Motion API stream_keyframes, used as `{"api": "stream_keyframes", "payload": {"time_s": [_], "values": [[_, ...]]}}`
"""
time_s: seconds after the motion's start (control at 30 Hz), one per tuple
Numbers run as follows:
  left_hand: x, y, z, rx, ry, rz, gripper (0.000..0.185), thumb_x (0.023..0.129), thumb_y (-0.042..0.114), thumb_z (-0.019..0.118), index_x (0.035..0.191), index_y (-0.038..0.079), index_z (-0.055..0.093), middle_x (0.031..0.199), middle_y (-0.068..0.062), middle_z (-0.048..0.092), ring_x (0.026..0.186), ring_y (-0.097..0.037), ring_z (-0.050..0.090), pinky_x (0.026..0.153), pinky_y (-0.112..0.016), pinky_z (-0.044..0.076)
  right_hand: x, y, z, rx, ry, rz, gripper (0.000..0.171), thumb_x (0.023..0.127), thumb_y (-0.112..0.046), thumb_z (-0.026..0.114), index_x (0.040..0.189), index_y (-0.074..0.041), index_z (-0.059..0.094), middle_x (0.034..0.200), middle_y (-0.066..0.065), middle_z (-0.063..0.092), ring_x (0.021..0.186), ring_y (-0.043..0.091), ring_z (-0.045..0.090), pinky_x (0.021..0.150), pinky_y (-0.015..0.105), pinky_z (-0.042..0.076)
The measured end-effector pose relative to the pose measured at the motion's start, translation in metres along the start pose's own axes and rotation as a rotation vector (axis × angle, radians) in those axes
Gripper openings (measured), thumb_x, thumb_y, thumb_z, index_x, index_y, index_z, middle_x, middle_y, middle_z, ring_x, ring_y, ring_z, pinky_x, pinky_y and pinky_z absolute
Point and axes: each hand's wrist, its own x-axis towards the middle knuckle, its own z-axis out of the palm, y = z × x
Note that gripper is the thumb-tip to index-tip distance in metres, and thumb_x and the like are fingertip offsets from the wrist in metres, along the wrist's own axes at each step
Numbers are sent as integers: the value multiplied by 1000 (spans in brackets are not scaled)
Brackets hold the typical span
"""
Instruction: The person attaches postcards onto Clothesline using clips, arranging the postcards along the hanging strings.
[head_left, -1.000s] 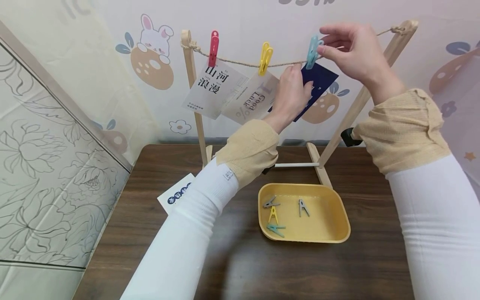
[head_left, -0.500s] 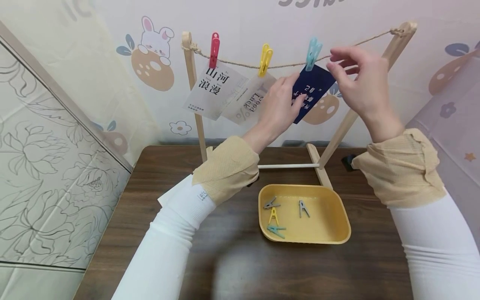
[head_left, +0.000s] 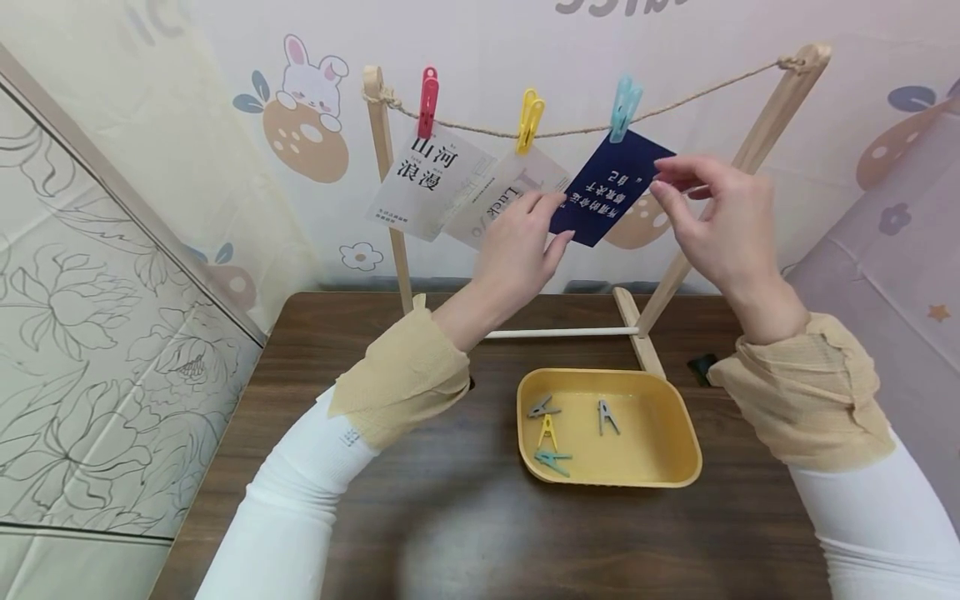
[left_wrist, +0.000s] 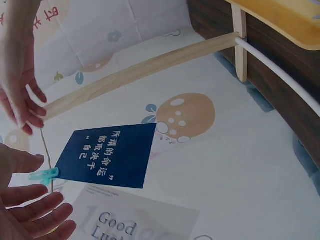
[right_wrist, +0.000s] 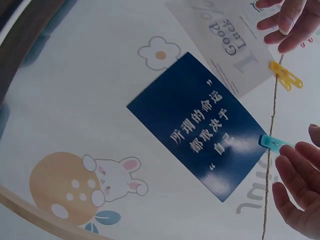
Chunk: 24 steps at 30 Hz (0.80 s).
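Note:
A dark blue card (head_left: 611, 187) hangs tilted from a light blue peg (head_left: 624, 98) on the rope (head_left: 577, 131). My left hand (head_left: 547, 223) hovers open at the card's lower left corner, holding nothing. My right hand (head_left: 663, 177), also open, is just off its right edge. In the left wrist view the blue card (left_wrist: 107, 155) hangs clear of my left hand (left_wrist: 30, 210). The right wrist view shows my right hand (right_wrist: 300, 190) beside the light blue peg (right_wrist: 275, 143). A yellow peg (head_left: 530, 121) holds a "Good Luck" card (head_left: 498, 200), and a red peg (head_left: 428, 100) holds a white card (head_left: 431, 179).
The rope runs between two wooden posts (head_left: 382, 192) (head_left: 750, 150) that stand at the back of a dark wooden table (head_left: 465, 533). A yellow tray (head_left: 660, 442) with several loose pegs lies in front of the frame. A small black object (head_left: 701, 367) lies by my right sleeve.
Both hands have let go of the blue peg and card and dropped lower and nearer to me. The blue card now hangs by itself.

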Motion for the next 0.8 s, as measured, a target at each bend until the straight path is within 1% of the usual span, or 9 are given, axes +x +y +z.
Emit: {"api": "stream_keyframes", "payload": {"time_s": [0.07, 0.13, 0.23, 0.37, 0.47, 0.57, 0.67, 0.73, 0.8], "values": [[-9, -5, -2, -13, -3, -10, 38, 88, 24, 55, 121, 6, 51, 118, -6, 53, 109, -17, 48, 92, -25, 35, -7, 0, 2, -11, -14, -33, 24, 85, -14, 60, 104, 0, 64, 90, 12, 65, 78, -4, 51, 72, 11, 36], [-18, -11, -3, -22, -8, -21, 38, 87, 23, 56, 120, 6, 52, 117, -6, 53, 109, -18, 48, 91, -27, 36, -14, 0, 4, -20, -33, -56, 23, 85, -12, 60, 103, 1, 64, 89, 13, 65, 78, 6, 54, 72, 11, 36], [-31, -20, -4, -37, -7, -37, 36, 87, 22, 57, 119, 5, 53, 117, -7, 53, 108, -19, 48, 90, -29, 38, -25, 2, 8, -24, -63, -79, 21, 84, -8, 60, 102, 3, 63, 87, 14, 64, 77, 20, 57, 72, 10, 35], [-47, -32, -4, -51, 4, -46, 35, 86, 20, 59, 116, 4, 54, 114, -8, 55, 105, -20, 50, 86, -32, 41, -42, 5, 13, -32, -114, -76, 21, 83, -7, 60, 102, 3, 61, 88, 14, 64, 78, 22, 58, 69, 18, 36], [-59, -43, -4, -57, 21, -50, 33, 85, 19, 60, 113, 3, 56, 112, -9, 56, 101, -21, 53, 81, -33, 44, -57, 8, 18, -43, -163, -59, 22, 82, -6, 61, 103, 2, 60, 89, 14, 64, 78, 23, 57, 62, 24, 36], [-71, -53, -4, -57, 42, -60, 32, 84, 18, 60, 112, 2, 57, 109, -9, 57, 97, -22, 55, 77, -35, 45, -71, 10, 22, -47, -197, -46, 25, 81, -6, 63, 104, 2, 60, 89, 14, 63, 76, 22, 56, 61, 27, 36], [-80, -61, -4, -53, 47, -91, 33, 84, 18, 61, 112, 1, 56, 108, -9, 58, 97, -23, 55, 76, -37, 45, -82, 11, 26, -45, -211, -33, 26, 81, -7, 64, 105, 2, 60, 85, 13, 63, 74, 22, 55, 63, 30, 39], [-86, -65, -4, -46, 40, -123, 34, 84, 19, 61, 113, 2, 56, 109, -10, 57, 99, -23, 54, 77, -38, 45, -89, 12, 28, -37, -225, -19, 26, 80, -7, 64, 105, 2, 60, 86, 13, 62, 74, 22, 55, 65, 33, 41], [-92, -69, -3, -48, 32, -148, 35, 83, 19, 62, 113, 1, 55, 109, -10, 57, 100, -23, 53, 78, -38, 45, -96, 13, 31, -31, -239, -9, 27, 80, -6, 65, 105, 2, 59, 88, 13, 62, 74, 22, 56, 65, 33, 42]]}}
